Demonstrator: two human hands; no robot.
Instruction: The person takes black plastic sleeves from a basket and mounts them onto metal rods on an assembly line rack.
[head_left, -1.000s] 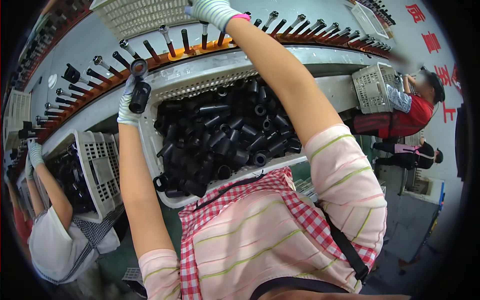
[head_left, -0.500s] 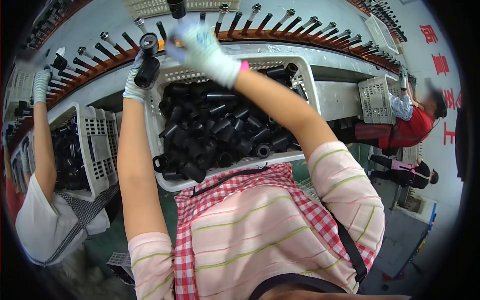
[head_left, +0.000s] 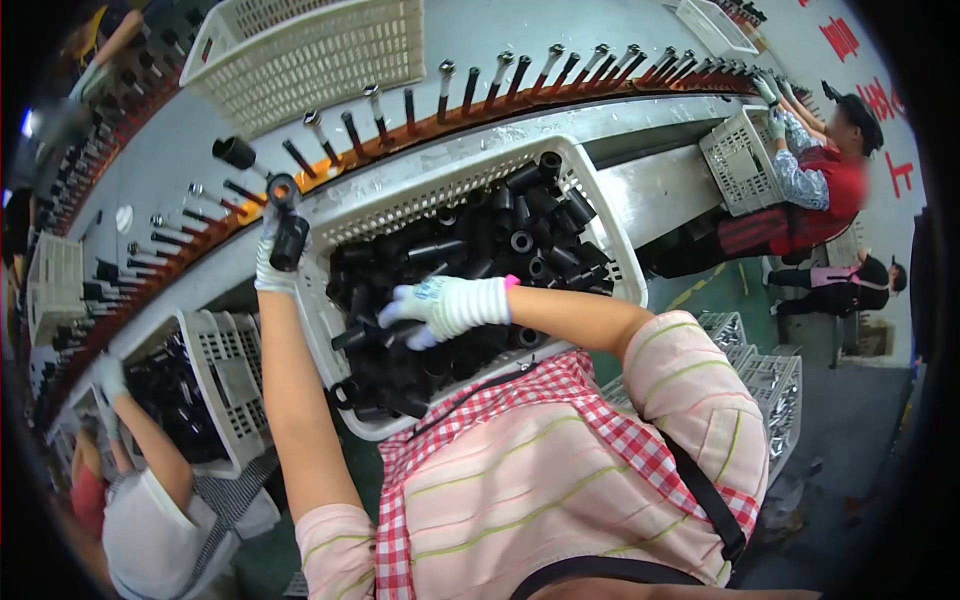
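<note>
My left hand point(head_left: 272, 262), in a striped white glove, is closed around black plastic sleeves at the left corner of the crate. One sleeve point(head_left: 290, 243) lies along the fingers, and another shows its round open end point(head_left: 283, 190) above it. My gloved right hand point(head_left: 445, 306) is over the heap of black sleeves point(head_left: 430, 250) in the white crate point(head_left: 612, 225), fingers spread and pointing left. Whether its fingertips touch a sleeve is unclear. Just beyond my left hand, a wider black cup point(head_left: 234, 153) sits on the tip of a rod.
A curved line of upright rods point(head_left: 445, 88), some silver-tipped, runs along the bench point(head_left: 480, 115). Behind it stands a white basket point(head_left: 310, 60). Co-workers sit at left point(head_left: 150, 530) and right point(head_left: 820, 190), each beside a crate. Baskets of metal parts point(head_left: 785, 400) stand at lower right.
My right hand has come back from the rods to the crate, its fingers now spread over the sleeves. My left hand still holds its sleeves. The view has turned, showing more of the white basket behind.
</note>
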